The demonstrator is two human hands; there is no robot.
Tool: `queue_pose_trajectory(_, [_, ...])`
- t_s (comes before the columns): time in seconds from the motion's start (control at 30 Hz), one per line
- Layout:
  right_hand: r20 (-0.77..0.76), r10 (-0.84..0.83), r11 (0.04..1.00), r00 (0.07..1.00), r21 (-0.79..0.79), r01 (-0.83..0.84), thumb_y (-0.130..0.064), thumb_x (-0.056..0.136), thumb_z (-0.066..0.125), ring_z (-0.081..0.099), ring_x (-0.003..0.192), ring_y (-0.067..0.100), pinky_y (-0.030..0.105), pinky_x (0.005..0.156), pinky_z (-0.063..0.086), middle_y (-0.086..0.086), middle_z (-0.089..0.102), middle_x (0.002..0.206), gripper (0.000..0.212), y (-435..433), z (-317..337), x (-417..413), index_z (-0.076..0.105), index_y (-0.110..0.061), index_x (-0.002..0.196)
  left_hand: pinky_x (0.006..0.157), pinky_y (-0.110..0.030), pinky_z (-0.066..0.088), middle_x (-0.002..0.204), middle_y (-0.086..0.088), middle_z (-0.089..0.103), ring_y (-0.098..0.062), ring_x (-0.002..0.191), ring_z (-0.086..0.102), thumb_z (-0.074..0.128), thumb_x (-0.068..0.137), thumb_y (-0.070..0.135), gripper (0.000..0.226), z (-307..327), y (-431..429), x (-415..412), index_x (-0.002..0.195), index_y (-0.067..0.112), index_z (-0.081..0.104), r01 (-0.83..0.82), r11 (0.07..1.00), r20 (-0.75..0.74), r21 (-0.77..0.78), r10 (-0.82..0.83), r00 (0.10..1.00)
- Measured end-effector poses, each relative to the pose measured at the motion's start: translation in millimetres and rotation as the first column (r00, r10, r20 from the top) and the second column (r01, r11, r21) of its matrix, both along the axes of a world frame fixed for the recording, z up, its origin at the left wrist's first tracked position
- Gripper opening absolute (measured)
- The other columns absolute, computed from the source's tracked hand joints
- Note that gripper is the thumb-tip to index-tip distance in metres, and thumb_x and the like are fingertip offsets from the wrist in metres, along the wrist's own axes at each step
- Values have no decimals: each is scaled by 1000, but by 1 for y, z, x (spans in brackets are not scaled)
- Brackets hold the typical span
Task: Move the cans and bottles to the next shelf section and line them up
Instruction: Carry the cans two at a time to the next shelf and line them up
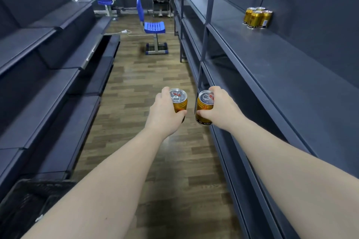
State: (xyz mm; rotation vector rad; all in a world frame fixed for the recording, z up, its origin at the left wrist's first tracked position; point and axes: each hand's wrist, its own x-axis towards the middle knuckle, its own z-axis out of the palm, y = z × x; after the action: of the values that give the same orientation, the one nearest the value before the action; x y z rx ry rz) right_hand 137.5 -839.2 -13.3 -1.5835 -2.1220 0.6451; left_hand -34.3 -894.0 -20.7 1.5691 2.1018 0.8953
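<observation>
Both arms reach out along the aisle, each gripping a drink. The left hand (165, 111) wraps its fingers and thumb around a gold can (178, 101), silver pull-tab top facing up. The right hand (221, 108) holds a second gold can (203, 109) the same way, thumb across the lower body and fingers over the far side. The two sit side by side with a narrow gap between them, over the wooden floor (147, 87), and the right one is just beside the front edge of the dark grey shelving on the right. Further down that shelving, on the upper shelf board (291, 64), a cluster of four gold cans (257, 18) stands upright, packed together near the back panel. A blue chair (153, 26) stands in the aisle beyond, and a black basket (29, 200) sits low on the left.
</observation>
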Motion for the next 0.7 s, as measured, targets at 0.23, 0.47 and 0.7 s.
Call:
queue_pose_trajectory(0.23, [15,15,1000,1000,-10,-14,-37,78,81,54,108,20,36,87,53,1,49,125,72,68,-5,-24,40,-21,136,94,-45,49,128,-3,53,-32,113,55,78,81,32,67,-6,66,-27,135,20,39,-21,1000,5,1,21,1000])
queue_pose_trajectory(0.47, [21,-17,1000,1000,-1,17,-36,79,81,51,104,17,30,82,47,0,47,125,74,142,-12,-71,39,-21,139,85,-36,44,126,-4,52,-31,112,55,76,83,30,62,-15,148,-77,132,18,40,13,1000,2,0,-13,1000])
queue_pose_trajectory(0.7, [31,-69,997,997,-41,70,-36,78,81,55,108,20,42,92,54,0,49,127,74,212,-14,-123,39,-22,138,91,-41,48,129,-4,52,-32,113,55,77,83,32,65,-17,229,-128,134,17,39,54,998,6,-21,-54,999])
